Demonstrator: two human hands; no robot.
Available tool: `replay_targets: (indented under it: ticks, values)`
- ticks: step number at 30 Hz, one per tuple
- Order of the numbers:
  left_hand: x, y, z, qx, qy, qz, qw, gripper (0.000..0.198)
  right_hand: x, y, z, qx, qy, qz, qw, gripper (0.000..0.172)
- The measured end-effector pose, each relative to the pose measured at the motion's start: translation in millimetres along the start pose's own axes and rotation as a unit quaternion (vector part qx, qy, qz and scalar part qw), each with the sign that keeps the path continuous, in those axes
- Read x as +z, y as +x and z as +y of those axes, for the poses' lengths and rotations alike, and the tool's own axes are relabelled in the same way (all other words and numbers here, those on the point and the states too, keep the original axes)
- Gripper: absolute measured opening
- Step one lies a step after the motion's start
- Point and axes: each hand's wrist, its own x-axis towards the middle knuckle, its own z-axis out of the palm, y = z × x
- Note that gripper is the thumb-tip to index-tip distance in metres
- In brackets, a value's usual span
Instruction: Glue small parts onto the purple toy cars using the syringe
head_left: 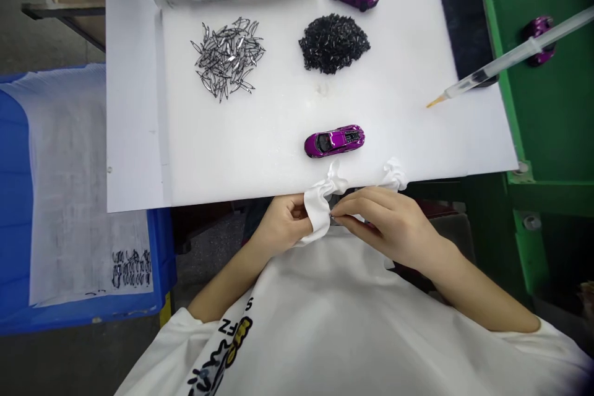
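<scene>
Cloth (318,209), white and ruffled, is clamped in the left hand (281,226) by the near edge of the counter (241,154). The right hand (399,223) has its fingertips right beside it; whether they pinch anything, I cannot tell. A purple toy car (335,141) lies just beyond.

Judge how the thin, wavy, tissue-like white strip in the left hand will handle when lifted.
The strip will likely flop, since its edge ripples. It is probably light, looking thin. Its bunched upper end suggests it may crumple easily.
</scene>
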Motion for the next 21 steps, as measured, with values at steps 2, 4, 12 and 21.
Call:
replay_targets:
  ticks: [2,4,12,21]
  values:
    - [1.3,0,1,-0.014,-0.018,0.005,1.0,0.024,1,-1,2,-0.029,-0.014,0.015,0.999,0.01]
    - [3.2,-1,3,-0.028,-0.037,0.011,0.999,0.021,1,-1,3,-0.052,-0.017,0.029,0.998,0.013]
    - [7.9,-2,8,-0.045,-0.018,0.022,0.999,0.027,5,2,5,-0.084,-0.051,0.059,0.993,0.014]
    - [15.6,-2,9,-0.003,0.029,0.028,0.999,0.012,5,-2,6,-0.09,-0.078,0.034,0.992,0.011]
